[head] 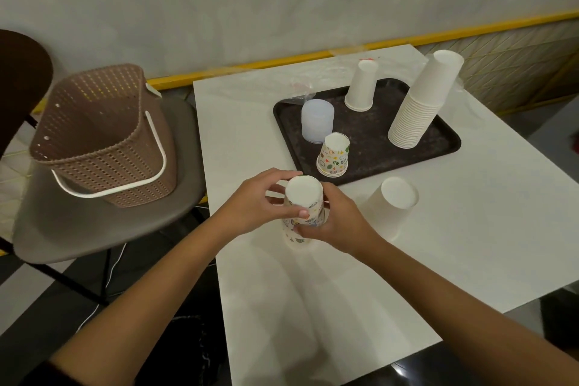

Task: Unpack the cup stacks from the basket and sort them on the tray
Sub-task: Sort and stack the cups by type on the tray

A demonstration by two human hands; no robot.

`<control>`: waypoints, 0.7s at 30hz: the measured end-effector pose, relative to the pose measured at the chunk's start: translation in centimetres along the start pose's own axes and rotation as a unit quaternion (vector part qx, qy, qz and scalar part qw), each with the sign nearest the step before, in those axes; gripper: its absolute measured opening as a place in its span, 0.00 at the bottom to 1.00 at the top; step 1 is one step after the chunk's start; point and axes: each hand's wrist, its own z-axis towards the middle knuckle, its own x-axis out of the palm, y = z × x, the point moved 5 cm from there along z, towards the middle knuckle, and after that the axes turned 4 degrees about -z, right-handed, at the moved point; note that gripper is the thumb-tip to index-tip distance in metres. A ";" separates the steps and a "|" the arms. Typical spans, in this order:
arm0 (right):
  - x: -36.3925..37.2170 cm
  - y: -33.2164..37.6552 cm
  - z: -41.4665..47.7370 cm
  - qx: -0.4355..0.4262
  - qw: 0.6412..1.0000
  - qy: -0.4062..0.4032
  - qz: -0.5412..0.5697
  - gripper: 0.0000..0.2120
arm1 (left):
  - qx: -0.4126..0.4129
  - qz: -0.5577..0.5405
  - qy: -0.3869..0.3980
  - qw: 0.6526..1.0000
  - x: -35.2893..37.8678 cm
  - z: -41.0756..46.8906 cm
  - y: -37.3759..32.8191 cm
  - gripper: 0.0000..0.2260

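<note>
Nearest, both hands meet over the near left part of the white table (344, 307). The left hand (260, 200) curls its fingers and thumb round the upper part of a printed stack (304, 196). The right hand (335, 222) grasps the lower part of the same stack. This stack stands upside down, with its rim on the table, just near of the tray.

To the right of the hands, a white cup (393, 207) stands upside down on the table, close to the near edge of the tray. I cannot tell if it is one cup or several.

Farther, the dark tray (376, 141) lies on the table. At its near left stand printed cups (333, 155), upside down. Just behind them is a clear stack (317, 125). At the far side stands a short white stack (362, 88). On the right side of the tray, a tall white stack (419, 103) leans to the far right.

A thin plastic wrap (313, 78) lies on the table behind the tray.

On the left, apart from the table, a brown basket (100, 135) with a white handle sits on a grey chair (94, 229). No cups show inside the basket.
</note>
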 end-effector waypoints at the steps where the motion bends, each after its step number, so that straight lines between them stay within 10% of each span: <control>1: -0.4 0.6 -0.2 -0.007 1.000 -0.003 0.002 0.33 | 0.008 0.005 -0.004 1.000 -0.3 -0.1 -0.6 0.26; 21: -13.2 6.2 6.2 -0.123 0.990 -0.025 -0.058 0.33 | 0.082 0.034 -0.097 0.991 -2.9 7.2 -12.2 0.26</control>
